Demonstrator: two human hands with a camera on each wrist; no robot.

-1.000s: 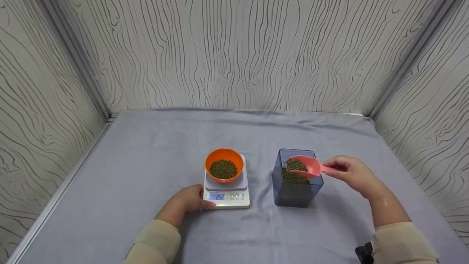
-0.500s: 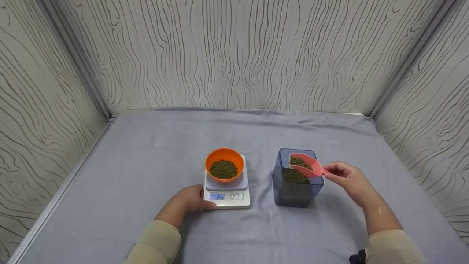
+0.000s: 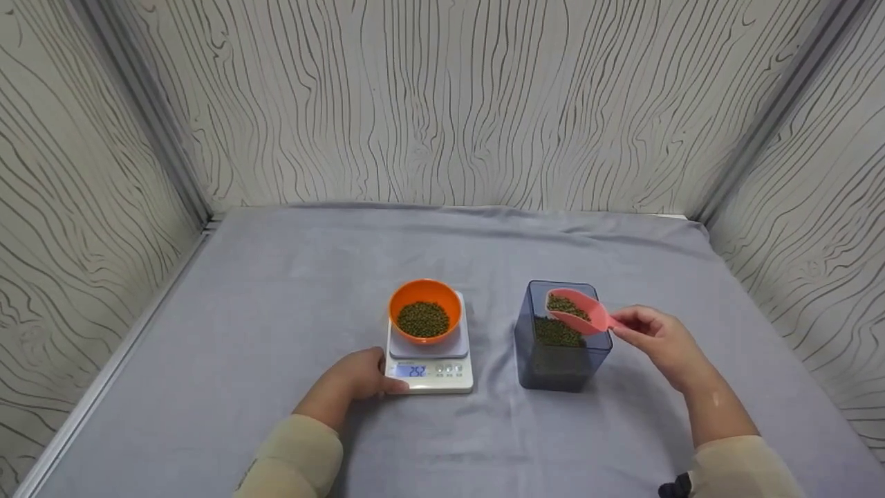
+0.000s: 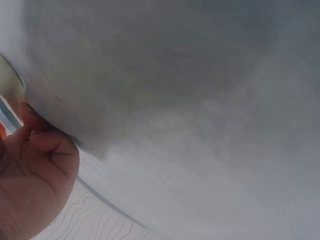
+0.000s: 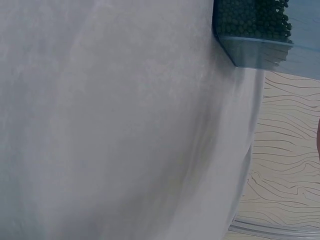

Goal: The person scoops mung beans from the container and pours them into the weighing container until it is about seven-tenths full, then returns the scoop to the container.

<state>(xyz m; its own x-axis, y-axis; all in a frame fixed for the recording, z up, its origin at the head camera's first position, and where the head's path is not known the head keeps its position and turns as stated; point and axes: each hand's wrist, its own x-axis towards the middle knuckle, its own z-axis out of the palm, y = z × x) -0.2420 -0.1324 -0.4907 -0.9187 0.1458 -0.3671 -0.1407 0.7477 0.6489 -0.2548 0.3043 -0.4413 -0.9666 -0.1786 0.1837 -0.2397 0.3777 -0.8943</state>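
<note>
In the head view, my right hand [image 3: 655, 337] pinches the handle of a pink scoop [image 3: 593, 317]. The scoop carries green mung beans and sits over the mouth of a clear bluish square container [image 3: 557, 370], which holds more mung beans [image 3: 557, 332]. To the left, an orange bowl [image 3: 408, 296] with a layer of mung beans [image 3: 422, 320] rests on a white kitchen scale [image 3: 456, 384] whose display is lit. My left hand [image 3: 361, 373] grips the scale's front left corner, thumb on top. The left wrist view shows that hand [image 4: 37, 167] with bent fingers at the scale's edge.
Grey cloth [image 3: 276, 277] covers the table, with folds along its back edge. Wood-grain patterned panels [image 3: 442, 104] enclose the back and both sides. A metal rail [image 3: 110, 380] runs down the left edge of the table.
Since the first frame, my right hand has moved slightly down and turned the scoop, whose tip shifted right over the container. The left hand, scale and bowl stay in place.
</note>
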